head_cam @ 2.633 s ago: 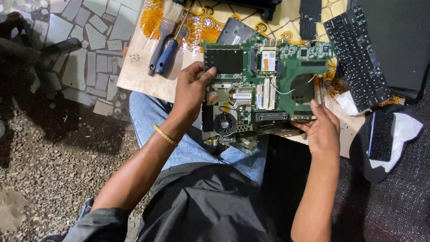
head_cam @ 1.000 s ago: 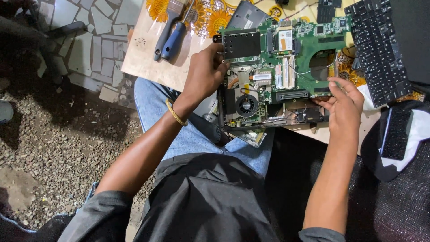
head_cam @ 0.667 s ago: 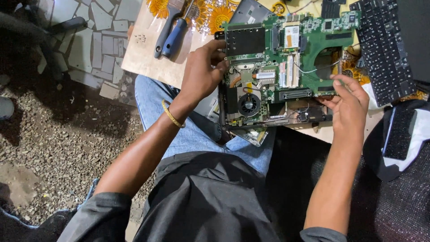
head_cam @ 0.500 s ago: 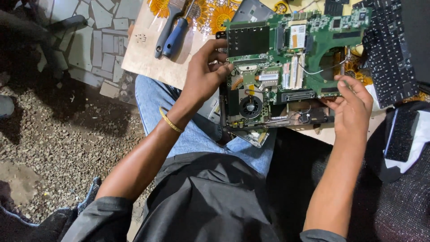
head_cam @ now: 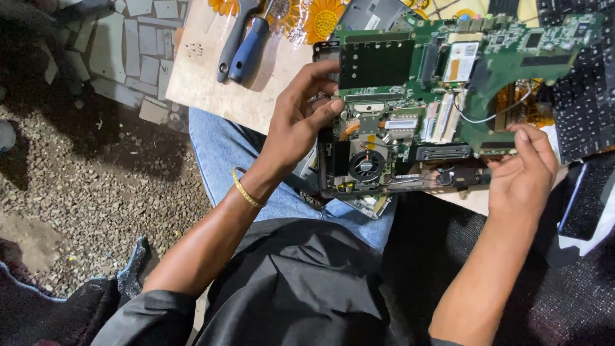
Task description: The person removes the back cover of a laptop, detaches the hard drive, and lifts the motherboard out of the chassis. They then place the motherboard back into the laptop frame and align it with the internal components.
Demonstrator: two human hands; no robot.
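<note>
Fingers (head_cam: 320,109) of your left hand (head_cam: 298,125) clamp green rectangular laptop motherboard (head_cam: 442,96); right hand (head_cam: 522,173) pinches opposite edge. Lifting step; next needs level, even pull.

circuit board (head_cam: 487,64): green, with a black square patch, a white label and silvery slots
fan (head_cam: 366,165): black, round
keyboard (head_cam: 580,96): black keys
screwdriver (head_cam: 248,50): blue handle, beside a dark grey one
bangle (head_cam: 246,192): gold
jeans (head_cam: 224,150): light blue
shirt (head_cam: 288,288): black
cloth (head_cam: 307,22): orange and yellow sunflower print
board (head_cam: 211,83): pale beige
ground (head_cam: 83,192): grey-brown gravel
</note>
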